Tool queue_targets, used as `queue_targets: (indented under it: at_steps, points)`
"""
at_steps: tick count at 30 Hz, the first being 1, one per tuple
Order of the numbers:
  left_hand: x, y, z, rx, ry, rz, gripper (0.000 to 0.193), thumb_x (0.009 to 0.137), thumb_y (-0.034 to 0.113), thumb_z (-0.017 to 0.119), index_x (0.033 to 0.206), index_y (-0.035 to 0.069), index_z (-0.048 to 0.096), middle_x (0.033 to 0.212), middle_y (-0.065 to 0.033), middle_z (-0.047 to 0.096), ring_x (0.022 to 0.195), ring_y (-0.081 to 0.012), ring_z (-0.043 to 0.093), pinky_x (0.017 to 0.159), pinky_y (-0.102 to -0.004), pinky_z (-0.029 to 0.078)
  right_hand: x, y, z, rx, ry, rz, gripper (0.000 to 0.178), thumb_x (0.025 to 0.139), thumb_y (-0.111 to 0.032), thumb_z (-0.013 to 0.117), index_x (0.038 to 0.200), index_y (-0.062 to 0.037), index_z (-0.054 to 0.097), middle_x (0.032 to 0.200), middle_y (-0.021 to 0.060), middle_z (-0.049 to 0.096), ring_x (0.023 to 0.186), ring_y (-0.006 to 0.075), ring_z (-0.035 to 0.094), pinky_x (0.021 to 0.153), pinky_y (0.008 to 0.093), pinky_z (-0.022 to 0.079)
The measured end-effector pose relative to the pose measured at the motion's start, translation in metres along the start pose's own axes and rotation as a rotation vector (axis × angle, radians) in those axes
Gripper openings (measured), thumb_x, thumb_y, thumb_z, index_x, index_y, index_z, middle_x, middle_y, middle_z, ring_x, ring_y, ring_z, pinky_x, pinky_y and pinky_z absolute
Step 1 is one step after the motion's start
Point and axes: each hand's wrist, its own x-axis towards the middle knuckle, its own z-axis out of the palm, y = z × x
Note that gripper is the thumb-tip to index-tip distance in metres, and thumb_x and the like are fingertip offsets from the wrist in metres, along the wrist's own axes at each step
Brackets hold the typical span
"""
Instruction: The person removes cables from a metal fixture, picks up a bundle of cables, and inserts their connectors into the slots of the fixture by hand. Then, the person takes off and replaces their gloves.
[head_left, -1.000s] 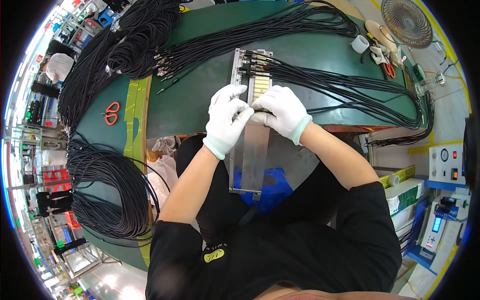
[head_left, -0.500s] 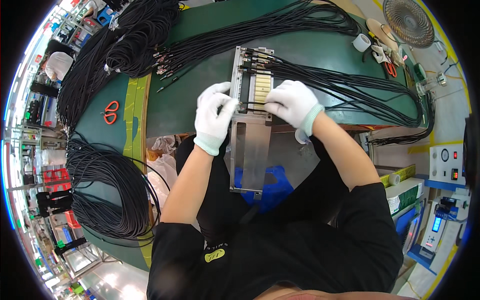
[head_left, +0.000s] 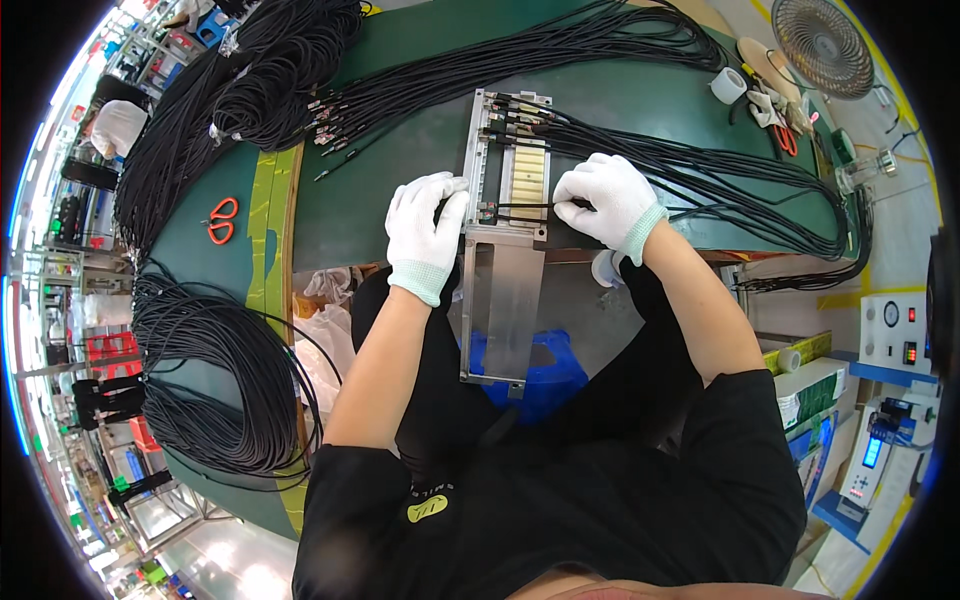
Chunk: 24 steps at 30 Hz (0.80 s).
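- Cable seating looks to be the step in hand: one thin black cable lies stretched across the metal fixture plate, which rests half on the green table and hangs over its near edge.
- Right hand, in a white glove, has its fingers pinched together on the cable at the plate's right side.
- Left hand, also gloved, lies against the plate's left edge; its fingertips meet the cable's end there, though whether they clamp it I cannot tell.
- Far rows of the plate already carry cable ends, and their black leads run off to the right.
- Next move, as I judge it, calls for pressing this cable squarely into its slot, keeping it taut and level.
- Orange scissors lie well left, near coiled cable bundles.
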Motion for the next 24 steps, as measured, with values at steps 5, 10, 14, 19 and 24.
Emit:
queue_targets:
  at_steps: [5, 10, 14, 19, 24]
  points:
    - [-0.001, 0.001, 0.001, -0.015, -0.013, 0.006, 0.011, 0.085, 0.014, 0.066, 0.093, 0.008, 0.071, 0.100, -0.0091, 0.068, 0.102, -0.0264, 0.061, 0.093, -0.0377, 0.044, 0.001, -0.005, -0.001, -0.042, -0.005, -0.014, 0.006, 0.072, -0.014, 0.068, 0.072, -0.0129, 0.062, 0.068, 0.0014, 0.061, 0.073, 0.0241, 0.057, 0.066, 0.0361, 0.044]
    - [-0.004, 0.005, 0.007, -0.040, -0.001, 0.019, 0.012, 0.088, 0.015, 0.063, 0.095, 0.010, 0.071, 0.103, -0.0100, 0.068, 0.105, -0.0270, 0.060, 0.095, -0.0380, 0.042, 0.000, -0.013, 0.001, -0.041, -0.003, -0.015, 0.006, 0.074, -0.017, 0.067, 0.073, -0.0142, 0.061, 0.069, 0.0008, 0.061, 0.075, 0.0233, 0.057, 0.069, 0.0360, 0.043]
    - [0.000, 0.004, 0.004, -0.062, -0.081, 0.017, 0.020, 0.086, 0.020, 0.066, 0.104, 0.014, 0.072, 0.116, -0.0144, 0.063, 0.115, -0.0315, 0.054, 0.099, -0.0396, 0.040, 0.000, -0.013, 0.007, -0.091, 0.025, -0.021, 0.008, 0.077, -0.019, 0.064, 0.072, -0.0146, 0.060, 0.069, 0.0012, 0.061, 0.075, 0.0233, 0.057, 0.069, 0.0364, 0.043]
    - [-0.009, 0.030, 0.010, 0.337, -0.315, 0.269, 0.043, 0.080, 0.049, 0.067, 0.119, 0.032, 0.069, 0.142, -0.0230, 0.044, 0.133, -0.0437, 0.035, 0.113, -0.0558, 0.017, -0.001, -0.006, 0.010, -0.060, 0.016, 0.041, 0.015, 0.079, -0.029, 0.066, 0.075, -0.0148, 0.063, 0.071, 0.0026, 0.062, 0.076, 0.0252, 0.058, 0.070, 0.0370, 0.045]
    - [0.004, 0.031, 0.013, 0.374, -0.371, 0.277, 0.034, 0.083, 0.048, 0.064, 0.113, 0.033, 0.071, 0.140, -0.0208, 0.048, 0.132, -0.0403, 0.037, 0.114, -0.0564, 0.016, 0.014, 0.022, 0.008, -0.362, 0.206, 0.205, 0.019, 0.078, -0.029, 0.071, 0.093, -0.0184, 0.067, 0.091, 0.0033, 0.063, 0.090, 0.0270, 0.058, 0.080, 0.0396, 0.046]
